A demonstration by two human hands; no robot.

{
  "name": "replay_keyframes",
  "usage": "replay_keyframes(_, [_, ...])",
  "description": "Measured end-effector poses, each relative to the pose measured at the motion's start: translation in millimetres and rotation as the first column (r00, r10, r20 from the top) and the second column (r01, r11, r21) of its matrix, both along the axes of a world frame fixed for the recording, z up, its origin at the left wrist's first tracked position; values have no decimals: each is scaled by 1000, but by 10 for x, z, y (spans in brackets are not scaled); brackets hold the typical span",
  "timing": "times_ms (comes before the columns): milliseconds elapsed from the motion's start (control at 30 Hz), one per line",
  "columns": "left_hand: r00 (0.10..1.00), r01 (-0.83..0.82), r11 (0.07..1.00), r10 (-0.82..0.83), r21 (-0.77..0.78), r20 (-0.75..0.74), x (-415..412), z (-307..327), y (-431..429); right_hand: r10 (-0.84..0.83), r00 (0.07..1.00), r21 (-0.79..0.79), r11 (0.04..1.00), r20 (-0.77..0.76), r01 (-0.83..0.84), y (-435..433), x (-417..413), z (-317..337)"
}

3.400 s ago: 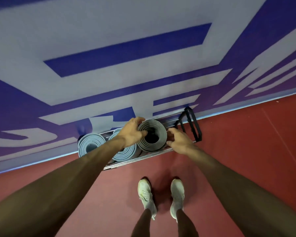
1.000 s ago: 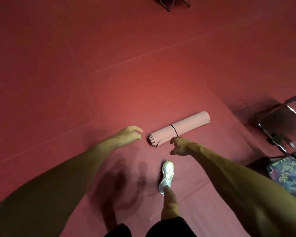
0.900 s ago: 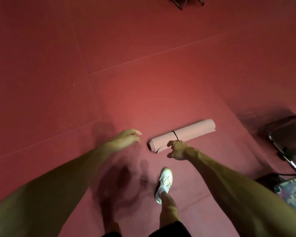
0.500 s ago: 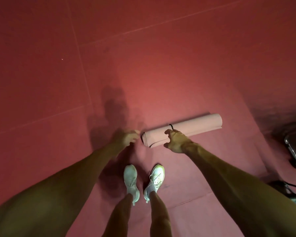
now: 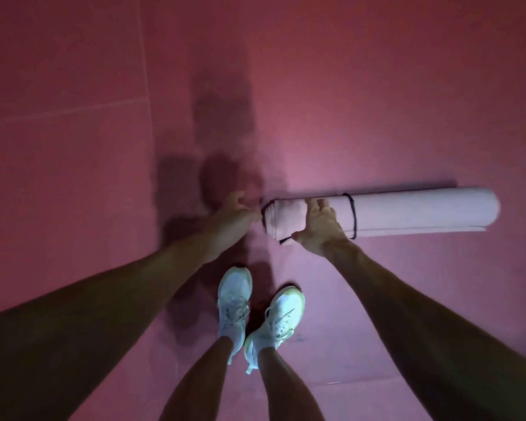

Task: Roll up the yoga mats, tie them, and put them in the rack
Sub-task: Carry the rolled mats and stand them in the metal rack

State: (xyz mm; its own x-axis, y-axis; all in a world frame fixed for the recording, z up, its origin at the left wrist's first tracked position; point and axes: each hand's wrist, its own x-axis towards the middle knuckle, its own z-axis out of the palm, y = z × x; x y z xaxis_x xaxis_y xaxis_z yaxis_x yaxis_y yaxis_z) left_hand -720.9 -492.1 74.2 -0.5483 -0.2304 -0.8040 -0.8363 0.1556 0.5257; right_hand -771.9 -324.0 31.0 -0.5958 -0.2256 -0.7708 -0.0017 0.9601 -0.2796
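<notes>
A pink rolled yoga mat [image 5: 422, 211] lies on its side on the red floor, running left to right. A black cord [image 5: 353, 214] is tied round it near its left third, and a loose cord end sticks out below my right hand. My right hand [image 5: 319, 226] grips the roll just left of the cord, fingers curled over the top. My left hand [image 5: 236, 212] is at the roll's left end, with its fingertips closed on the spiral edge. The rack is out of view.
My two white shoes [image 5: 234, 302] [image 5: 278, 317] stand close to the near side of the mat. Red floor [image 5: 346, 86] with thin seam lines stretches all round. Dark shadows of my arms fall on the floor left of the mat.
I turned away from the rack of grey mats and came to the pink mat. In the last second both hands came down onto its left end, and my feet drew together beside it.
</notes>
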Motion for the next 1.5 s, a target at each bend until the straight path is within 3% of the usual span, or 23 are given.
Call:
replay_keyframes(133, [999,29,1000,-29,-2,38,24,-900,-98,-25,998,-22,999,-52,24,-150,135,-955])
replay_keyframes(300, [992,103,995,-101,-19,76,43,-1684,-173,322,942,162,939,-97,-305,-78,130,-1791])
replay_keyframes(433, [987,138,990,-136,-18,80,75,-2014,-141,574,805,316,799,-149,-512,-53,95,-2080])
replay_keyframes(667, [983,130,990,-137,62,126,125,-2088,-147,586,776,293,803,-231,-519,-152,-153,-2118])
replay_keyframes(833, [995,-4,998,-2,66,97,99,-1704,-219,547,803,215,835,-238,-506,-55,-210,-1610])
replay_keyframes(1033, [960,-281,956,279,89,37,-89,-555,-205,400,856,57,912,-327,-405,-204,-450,-269])
replay_keyframes(1100, [965,-262,963,262,63,-2,-151,-162,-227,361,867,18,926,-345,-378,-314,-523,213])
replay_keyframes(1167, [991,-131,991,132,40,-23,-216,281,-297,333,877,-27,931,-346,-364,-403,-541,651])
replay_keyframes(1233, [994,-79,993,85,85,-65,-257,686,-398,331,865,-45,926,-377,-374,-454,-520,1035])
replay_keyframes(1333, [986,-98,981,119,167,-121,-297,1156,-555,282,862,-99,930,-422,-353,-484,-470,1506])
replay_keyframes(1500, [939,-166,984,177,61,-296,-90,1823,-598,68,949,-336,925,-307,-175,-575,-209,2321])
